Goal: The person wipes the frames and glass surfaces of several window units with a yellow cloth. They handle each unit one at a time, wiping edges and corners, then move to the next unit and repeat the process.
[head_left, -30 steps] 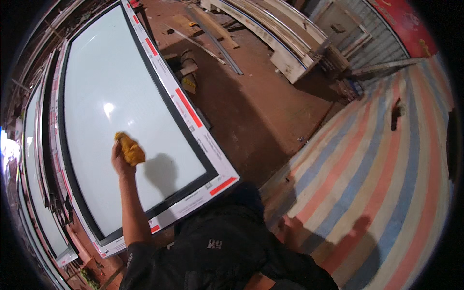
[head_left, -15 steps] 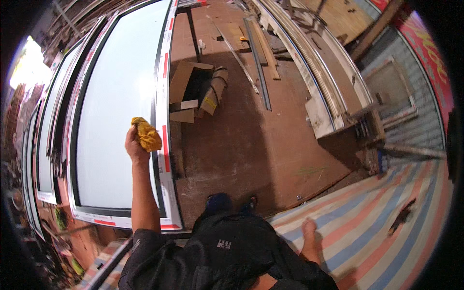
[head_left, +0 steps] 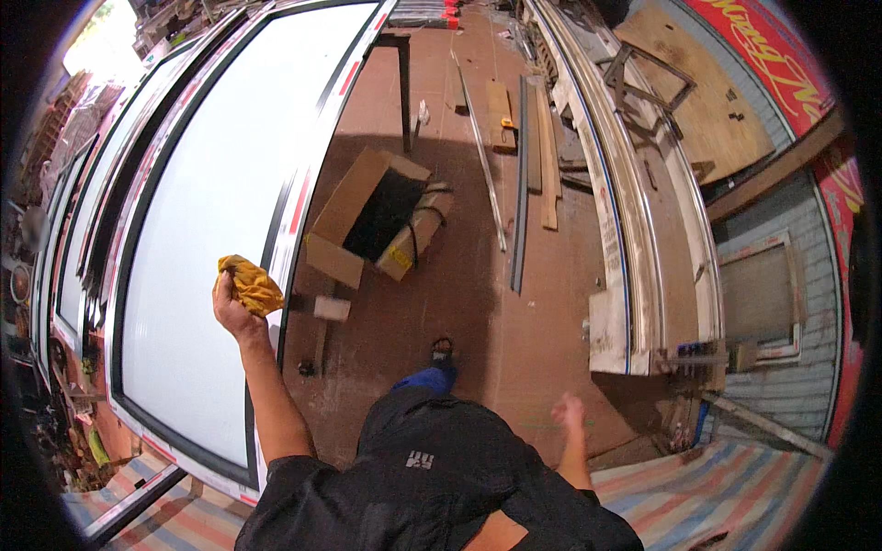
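A crumpled yellow cloth [head_left: 248, 286] is bunched in my left hand [head_left: 234, 310], its fingers closed round it. That hand is over the right part of a large white panel [head_left: 197, 174], which has a dark inner border and a white outer frame with red marks. Whether the cloth touches the panel's surface, I cannot tell. My right hand [head_left: 571, 410] hangs low on the right above the reddish-brown floor, away from any object. It is blurred, and its finger positions do not show clearly.
An open cardboard box [head_left: 354, 207] lies on the floor right of the panel. Farther off are wooden planks [head_left: 548, 156] and a dark metal strip [head_left: 520, 202]. Long stacked profiles [head_left: 634, 211] run along the right. A striped sheet [head_left: 735, 496] spreads at the lower right.
My body has moved forward along the panel, the box and planks now appearing nearer. The left hand still grips the cloth. My right hand has swung forward, from over the striped sheet to above the floor.
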Tool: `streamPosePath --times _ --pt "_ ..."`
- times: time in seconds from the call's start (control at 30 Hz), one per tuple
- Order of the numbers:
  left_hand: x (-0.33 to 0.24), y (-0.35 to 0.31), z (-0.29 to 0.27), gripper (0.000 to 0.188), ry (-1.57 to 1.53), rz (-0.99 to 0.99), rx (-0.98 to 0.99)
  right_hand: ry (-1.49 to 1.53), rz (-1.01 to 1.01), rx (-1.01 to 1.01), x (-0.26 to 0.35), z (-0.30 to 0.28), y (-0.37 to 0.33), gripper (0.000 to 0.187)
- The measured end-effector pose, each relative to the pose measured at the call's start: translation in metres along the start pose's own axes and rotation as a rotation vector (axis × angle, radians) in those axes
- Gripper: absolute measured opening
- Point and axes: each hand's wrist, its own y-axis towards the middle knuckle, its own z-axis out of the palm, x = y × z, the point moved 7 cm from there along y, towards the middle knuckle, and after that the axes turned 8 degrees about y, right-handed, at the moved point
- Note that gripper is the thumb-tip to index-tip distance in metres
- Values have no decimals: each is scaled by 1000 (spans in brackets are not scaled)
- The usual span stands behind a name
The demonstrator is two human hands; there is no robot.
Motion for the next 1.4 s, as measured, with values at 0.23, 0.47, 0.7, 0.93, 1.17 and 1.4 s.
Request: streamPosePath --times 0.23,0.47,0.7,0.93,1.17,1.4 --pt "71 100 182 26 136 48 35 271 446 69 -37 60 6 30" --pt "156 225 290 26 221 115 -174 113 537 -163 122 50 147 30" --pt "198 287 298 26 165 156 -475 224 -12 -44 487 88 384 25" --pt "214 291 268 26 336 255 -693 -8 -287 173 826 312 495 23" --pt "212 272 214 29 657 293 -936 -281 -136 377 907 531 586 24" --pt "209 284 257 48 40 203 -1095 -611 145 378 968 631 640 31"
